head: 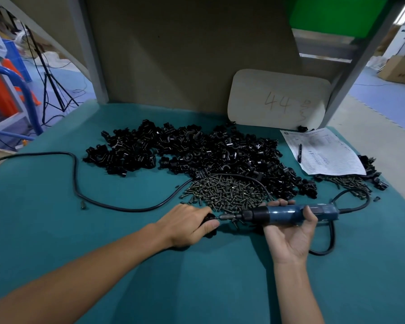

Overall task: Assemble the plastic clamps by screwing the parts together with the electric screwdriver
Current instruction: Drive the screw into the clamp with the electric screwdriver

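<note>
Pinches a black clamp [209, 216] in the left hand [187, 224], thumb and fingers curled round it, low against the tabletop [103, 253], probably to brace it against the twist of the tool. Holds the screwdriver [290, 213] level in the right hand [290, 237], palm up, grip wrapped round the blue barrel, seemingly to line the bit [227, 217] straight with the clamp's hole. Brings the bit tip to the clamp, touching or just short of it; cannot tell which, nor whether a screw sits between. Looks to be partway through driving one screw.

Has the screws [227, 190] heaped just beyond both hands, near enough to pick from without a stretch, and the loose clamp parts [197, 150] piled behind, touching that heap. Leaves slack in the cord [75, 181], looped across the tabletop, likely so the tool swings freely. Has a sheet [325, 160] with a pen [299, 153] on it off to the far right, out of the way of the work.

Calls for a straight, steady push next; risks the bit slipping off if tilted.
</note>
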Motion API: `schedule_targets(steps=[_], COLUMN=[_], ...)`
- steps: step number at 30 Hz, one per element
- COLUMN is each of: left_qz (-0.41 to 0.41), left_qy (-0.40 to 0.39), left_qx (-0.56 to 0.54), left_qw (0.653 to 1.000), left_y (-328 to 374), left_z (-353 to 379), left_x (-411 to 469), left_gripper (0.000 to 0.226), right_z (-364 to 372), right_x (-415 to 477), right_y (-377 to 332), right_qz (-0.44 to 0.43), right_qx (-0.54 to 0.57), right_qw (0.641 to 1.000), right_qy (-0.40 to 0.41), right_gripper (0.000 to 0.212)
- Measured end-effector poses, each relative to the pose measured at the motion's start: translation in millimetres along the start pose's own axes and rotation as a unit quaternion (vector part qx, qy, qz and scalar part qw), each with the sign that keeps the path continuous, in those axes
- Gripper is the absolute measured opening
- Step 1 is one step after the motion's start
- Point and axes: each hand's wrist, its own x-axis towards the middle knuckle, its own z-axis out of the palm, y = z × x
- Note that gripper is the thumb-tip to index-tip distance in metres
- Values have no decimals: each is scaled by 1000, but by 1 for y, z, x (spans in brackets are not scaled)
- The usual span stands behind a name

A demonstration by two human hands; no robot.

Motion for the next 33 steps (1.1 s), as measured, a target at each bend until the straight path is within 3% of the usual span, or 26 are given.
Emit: schedule_targets(steps=[9,17,33], left_qz=[8,-30,-28], left_qy=[-5,8,19], left_qx=[51,32,39], left_qw=[999,999,999], left_y=[-2,-5,-4], left_z=[7,11,10], left_x=[2,3,2], left_gripper=[52,66,68], right_z=[-2,-1,1], right_x=[3,2,0], right_y=[3,5,6], right_qz=[3,-4,14], right_qx=[-10,-16,-16], right_qw=[1000,1000,999], right_qy=[-2,18,27], right_gripper=[20,16,16])
